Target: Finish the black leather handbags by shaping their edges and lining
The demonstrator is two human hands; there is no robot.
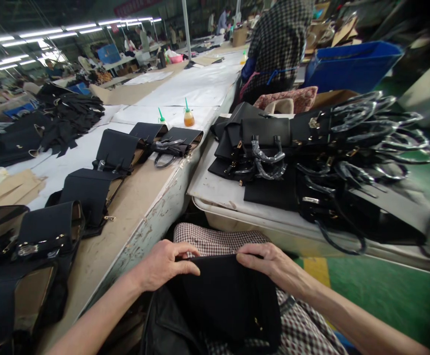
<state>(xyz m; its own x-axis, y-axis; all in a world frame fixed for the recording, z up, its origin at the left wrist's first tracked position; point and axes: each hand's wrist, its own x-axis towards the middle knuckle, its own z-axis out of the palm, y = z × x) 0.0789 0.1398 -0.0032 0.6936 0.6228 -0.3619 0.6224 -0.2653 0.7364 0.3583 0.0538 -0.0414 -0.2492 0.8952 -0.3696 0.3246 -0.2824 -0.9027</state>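
A black handbag (233, 301) rests on my lap over a checked cloth, with a small gold fitting near its lower right. My left hand (166, 264) pinches the bag's top edge at the left, thumb on the near side. At the right end of the same edge, my right hand (262, 261) grips it between thumb and fingers. Dark material lies beside the bag at the lower left; I cannot make out whether it belongs to it.
Several black handbags (85, 192) stand along the long table to the left. More bags with plastic-wrapped handles are piled on a white-topped surface (215, 190) at right. Two small glue bottles (188, 117) stand further back. A person (281, 44) in checked clothing is ahead, near a blue bin (351, 66).
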